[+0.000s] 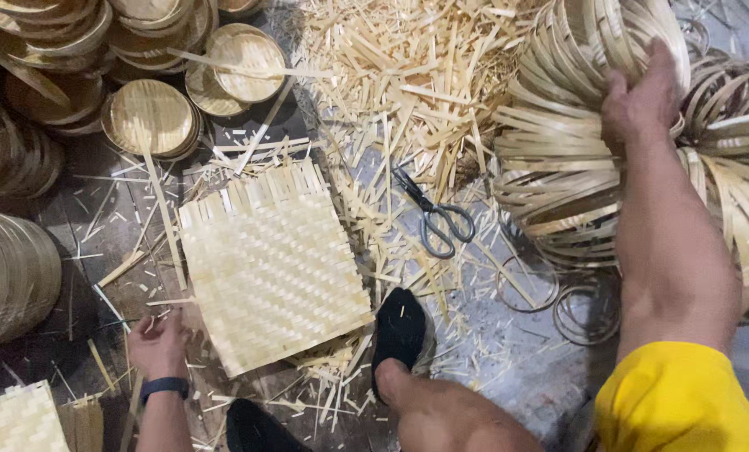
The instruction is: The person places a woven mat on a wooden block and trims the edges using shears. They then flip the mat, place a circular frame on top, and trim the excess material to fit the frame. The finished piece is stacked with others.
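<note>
A square woven bamboo mat (pixel 274 264) lies flat on the floor in front of me. My left hand (pixel 158 341), with a dark band on the wrist, rests at the mat's near left corner, fingers curled on its edge. My right hand (pixel 642 100) reaches out to the far right and grips a bamboo ring in a big pile of bamboo hoops (pixel 558 167). Grey-handled scissors (pixel 433 219) lie between the mat and the hoops. My foot in a black sock (pixel 399 331) presses on the mat's near right corner.
Stacks of round woven bamboo trays (pixel 150 115) fill the far left, with more stacked discs (pixel 10 276) at the left edge. A heap of bamboo strip offcuts (pixel 408 75) covers the far middle. Another woven mat (pixel 18 418) sits at the near left. Thin wire rings (pixel 588 314) lie near my right arm.
</note>
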